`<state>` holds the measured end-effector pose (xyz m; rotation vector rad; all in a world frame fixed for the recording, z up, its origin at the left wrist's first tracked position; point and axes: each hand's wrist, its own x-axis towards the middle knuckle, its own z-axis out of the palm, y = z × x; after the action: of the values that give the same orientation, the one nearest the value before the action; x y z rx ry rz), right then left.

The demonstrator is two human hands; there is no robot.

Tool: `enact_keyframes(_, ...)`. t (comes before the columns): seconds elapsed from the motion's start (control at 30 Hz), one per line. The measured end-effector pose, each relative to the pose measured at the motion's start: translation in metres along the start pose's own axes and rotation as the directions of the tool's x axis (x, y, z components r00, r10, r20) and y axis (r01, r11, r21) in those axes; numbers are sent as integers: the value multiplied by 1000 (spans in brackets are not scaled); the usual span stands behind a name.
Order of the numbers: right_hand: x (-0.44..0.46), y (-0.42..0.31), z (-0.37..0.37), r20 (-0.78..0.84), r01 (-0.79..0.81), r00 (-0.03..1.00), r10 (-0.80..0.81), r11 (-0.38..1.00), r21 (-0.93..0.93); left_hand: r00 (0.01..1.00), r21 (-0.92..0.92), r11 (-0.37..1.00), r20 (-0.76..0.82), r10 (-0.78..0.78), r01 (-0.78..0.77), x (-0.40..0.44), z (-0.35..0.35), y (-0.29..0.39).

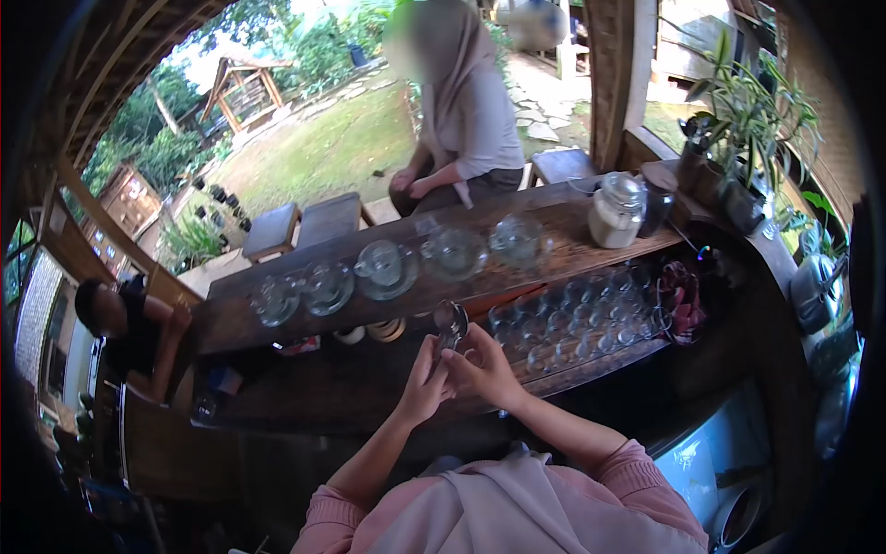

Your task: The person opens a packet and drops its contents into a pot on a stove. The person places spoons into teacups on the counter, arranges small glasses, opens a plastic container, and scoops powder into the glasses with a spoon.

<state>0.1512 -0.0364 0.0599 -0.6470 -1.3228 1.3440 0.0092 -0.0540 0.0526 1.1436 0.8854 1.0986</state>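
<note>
Where the left hand (422, 391) closes round its base and the right hand (491, 375) grips alongside, one shiny, spoon-like item (451, 319), upright at 12 o'clock; best held steady, apart from glass cups (380, 265) at 11, small glasses (558, 321) at 2.

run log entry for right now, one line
left hand + right hand: on spoon-like utensil | counter: five glass cups, lidded jar | below: many glasses
</note>
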Motion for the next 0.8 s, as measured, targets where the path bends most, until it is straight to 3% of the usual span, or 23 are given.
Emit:
enact_keyframes(0.1,-2,32,51,-24,-128,991,128,992,19,998,-22,1000,-62,5,-7,-37,-46,-3)
enact_keyframes(0.2,-4,64,91,11,-124,992,125,992,-33,991,-33,996,-113,76,-80,-69,-86,-10)
enact_keyframes(0.4,-2,75,151,-61,-170,985,159,948,-270,961,176,982,-254,111,-67,-102,-137,-13)
enact_keyframes(0.47,2,81,163,-52,-100,995,87,927,-361,957,177,983,-272,104,-56,-105,-149,-11)
enact_keyframes(0.6,16,85,182,-9,-57,998,57,930,-363,928,254,965,-338,155,-68,-104,-174,-17)
enact_keyframes(0.73,37,94,187,27,-193,976,215,921,-337,880,298,953,-433,194,-63,-91,-189,-19)
enact_keyframes(0.8,48,99,193,39,-242,962,269,914,-325,808,311,948,-541,234,-66,-81,-198,-20)
